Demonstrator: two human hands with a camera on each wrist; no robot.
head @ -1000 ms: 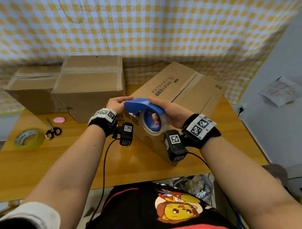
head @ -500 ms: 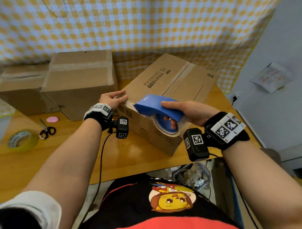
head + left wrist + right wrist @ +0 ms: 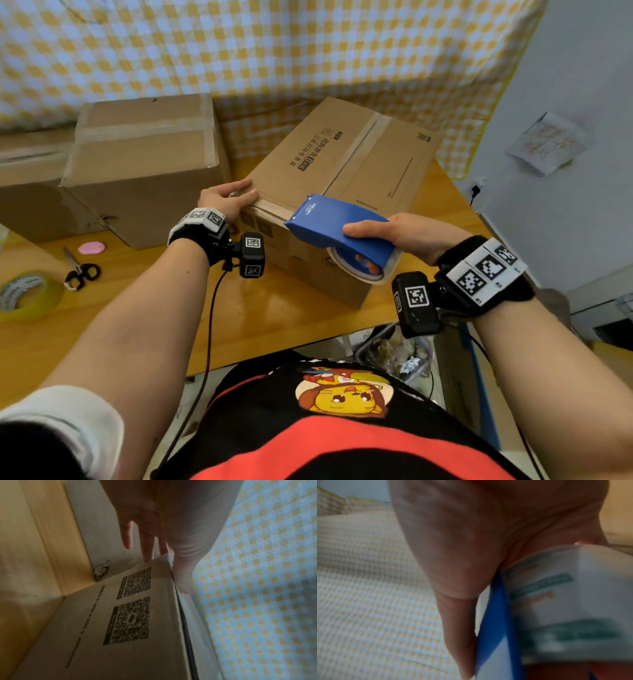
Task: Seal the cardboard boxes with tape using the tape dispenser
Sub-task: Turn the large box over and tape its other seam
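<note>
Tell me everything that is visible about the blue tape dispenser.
The blue tape dispenser looks like smooth plastic, with small white lettering near its front end. A roll of pale tape sits under its curved cover. The right hand grips it, thumb on top, fingers through the roll's core. It is tilted, front end at the near top edge of the printed cardboard box; contact there is unclear.

We see matt brown cardboard on the printed box (image 3: 346, 178), smooth blue plastic on the tape dispenser (image 3: 337, 229), a glossy varnished wooden table (image 3: 260, 318), and soft woven checked cloth (image 3: 274, 51) behind them.
</note>
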